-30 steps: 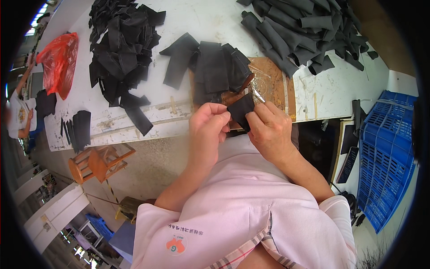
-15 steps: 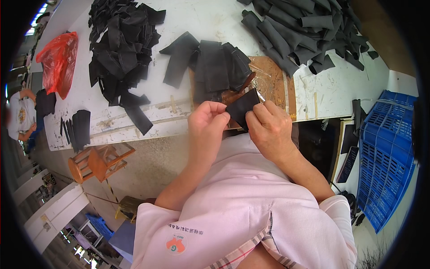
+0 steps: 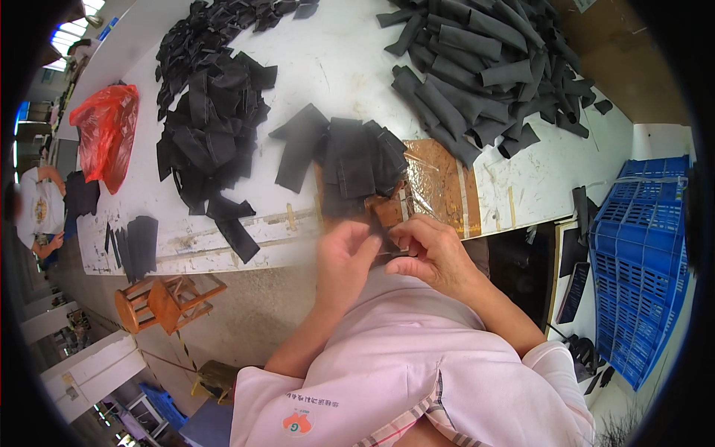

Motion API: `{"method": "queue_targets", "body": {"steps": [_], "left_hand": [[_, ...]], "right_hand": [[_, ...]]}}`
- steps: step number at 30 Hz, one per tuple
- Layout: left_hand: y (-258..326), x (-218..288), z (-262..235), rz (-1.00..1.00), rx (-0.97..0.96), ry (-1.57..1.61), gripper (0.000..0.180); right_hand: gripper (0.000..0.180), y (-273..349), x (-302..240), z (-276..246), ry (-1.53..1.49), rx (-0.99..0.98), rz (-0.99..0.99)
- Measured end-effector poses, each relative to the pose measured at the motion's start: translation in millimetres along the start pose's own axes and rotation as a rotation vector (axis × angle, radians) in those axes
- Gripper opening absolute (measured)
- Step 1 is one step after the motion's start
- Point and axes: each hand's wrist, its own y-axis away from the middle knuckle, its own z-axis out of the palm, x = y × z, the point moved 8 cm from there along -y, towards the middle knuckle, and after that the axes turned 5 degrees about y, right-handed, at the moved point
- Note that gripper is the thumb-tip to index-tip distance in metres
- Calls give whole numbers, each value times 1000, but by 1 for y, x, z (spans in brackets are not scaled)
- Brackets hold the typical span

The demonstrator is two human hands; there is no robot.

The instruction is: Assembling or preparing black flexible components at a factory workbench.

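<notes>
In front of my body, at the table's near edge, my left hand (image 3: 345,257) pinches a small black fabric piece (image 3: 381,229) between thumb and fingers; motion smears it a little. My right hand (image 3: 436,257) is close by on the other side of the piece. Its fingers are bent and the thumb stands apart from them, with nothing visible in between; whether a fingertip touches the fabric I cannot tell. Just beyond my hands, several flat black fabric pieces (image 3: 350,160) lie overlapped, partly over a worn brown board (image 3: 447,186).
A big heap of black strips (image 3: 216,127) covers the table's left part; rolled dark grey pieces (image 3: 477,82) pile up at the far right. A red plastic bag (image 3: 108,134) sits far left. A wooden stool (image 3: 167,302) stands below the edge, blue crates (image 3: 640,261) at right.
The black piece, held up between both hands before, is now lower and turned in my left hand. My right thumb and fingers have parted. The view has shifted, so the table appears lower.
</notes>
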Motion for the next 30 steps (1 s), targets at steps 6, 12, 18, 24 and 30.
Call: {"method": "queue_targets", "body": {"steps": [6,12,18,24,30], "left_hand": [[13,35,21,351,7,-429,9],[16,32,8,547,270,-422,11],[-6,7,18,-163,-138,769,20],[-5,7,2,93,43,105,24],[-3,8,2,31,-19,347,22]], "right_hand": [[19,3,-12,-14,-24,284,-210],[15,2,-31,-7,313,431,-321],[9,-8,4,-9,-139,266,-75],[6,0,29,46,-1241,-181,415],[11,-6,32,39,-1207,-115,338]]}}
